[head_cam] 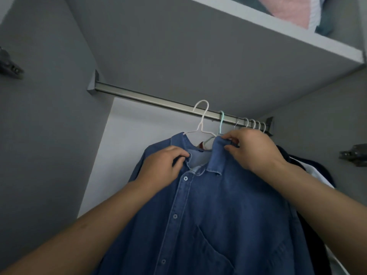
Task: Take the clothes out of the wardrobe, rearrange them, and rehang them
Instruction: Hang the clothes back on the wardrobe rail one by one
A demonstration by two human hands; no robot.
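- Left hand (160,165) fingers pinch the denim shirt (218,215) at the placket; right hand (252,149) fingers pinch the collar.
- Shirt sits on a white hanger (201,124), hook at the rail (158,100).
- I judge this rehanging; next, straighten collar, then release.

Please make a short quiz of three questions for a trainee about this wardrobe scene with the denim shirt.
1. True or false: the denim shirt is on a white hanger.
2. Which part does each hand pinch? A) sleeve B) collar C) pocket
3. Fill in: the mint hanger hooks over the ____.

Key: 1 true. 2 B: left hand and right hand both pinch the collar. 3 rail.
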